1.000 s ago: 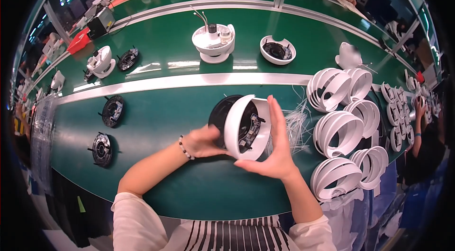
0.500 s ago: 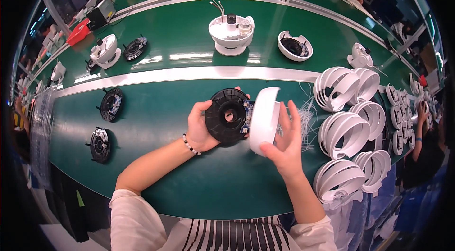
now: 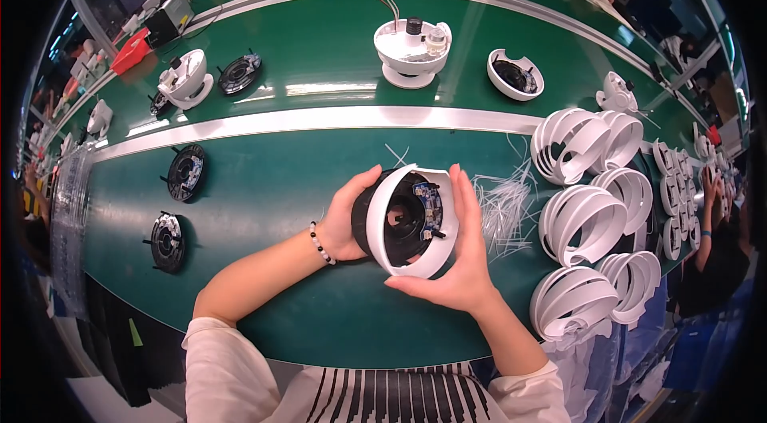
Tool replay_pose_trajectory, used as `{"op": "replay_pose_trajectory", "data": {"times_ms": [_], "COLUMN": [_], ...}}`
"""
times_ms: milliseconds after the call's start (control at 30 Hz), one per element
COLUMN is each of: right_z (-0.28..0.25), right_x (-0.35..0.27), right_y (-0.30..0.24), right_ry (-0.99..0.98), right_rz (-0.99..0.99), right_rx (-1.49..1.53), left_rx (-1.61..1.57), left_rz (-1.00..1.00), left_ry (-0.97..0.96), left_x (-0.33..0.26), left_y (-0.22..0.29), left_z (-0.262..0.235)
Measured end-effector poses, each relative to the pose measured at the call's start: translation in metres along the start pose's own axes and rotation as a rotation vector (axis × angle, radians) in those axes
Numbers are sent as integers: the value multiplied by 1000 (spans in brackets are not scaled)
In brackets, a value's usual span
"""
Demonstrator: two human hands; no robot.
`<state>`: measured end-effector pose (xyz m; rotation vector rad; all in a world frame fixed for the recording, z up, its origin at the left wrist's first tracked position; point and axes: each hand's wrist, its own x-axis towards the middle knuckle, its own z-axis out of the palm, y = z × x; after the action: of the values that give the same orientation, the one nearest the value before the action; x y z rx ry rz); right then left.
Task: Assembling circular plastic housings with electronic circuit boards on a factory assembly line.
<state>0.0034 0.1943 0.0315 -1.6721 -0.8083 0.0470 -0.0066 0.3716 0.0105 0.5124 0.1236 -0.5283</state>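
Your hands cup one thing between them, above the green bench [image 3: 264, 199]. Your left hand [image 3: 345, 219] curls around the back of a round black disc-shaped module [image 3: 403, 219], thumb over its top edge. Your right hand [image 3: 463, 259] spreads open along the right side and under a white plastic dome-shaped ring housing [image 3: 435, 255], fingers [image 3: 462, 199] straight up its side. The white housing sits around the black module, its open face tilted toward you.

Just right of your right hand lies a loose heap of thin white plastic strips [image 3: 503, 203]. Farther right, white ring housings [image 3: 583, 223] are stacked in rows. To your left, two black discs [image 3: 185, 173] lie flat, well apart from your hands.
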Motion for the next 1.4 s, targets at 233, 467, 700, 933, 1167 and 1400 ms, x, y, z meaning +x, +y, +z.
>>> {"op": "replay_pose_trajectory", "data": {"times_ms": [233, 467, 700, 933, 1167, 1400], "right_z": [7, 1, -18, -1, -2, -14], "right_x": [-1, 5, 12, 4, 1, 5], "right_y": [-3, -8, -17, -6, -3, -1], "right_ry": [42, 34, -209, -36, 44, -4], "right_rz": [-111, -162, -163, -245, -225, -502], "right_rx": [-294, -339, -307, -377, -395, -398], "left_rx": [10, -2, 236, -57, -85, 25], "left_rz": [58, 15, -93, 52, 190, 103], "left_ry": [26, -142, -59, -168, 57, 110], "left_x": [5, 2, -1, -6, -5, -1], "left_y": [-5, -4, -4, -12, -21, 13], "left_z": [10, 11, 5, 8, 29, 38]}}
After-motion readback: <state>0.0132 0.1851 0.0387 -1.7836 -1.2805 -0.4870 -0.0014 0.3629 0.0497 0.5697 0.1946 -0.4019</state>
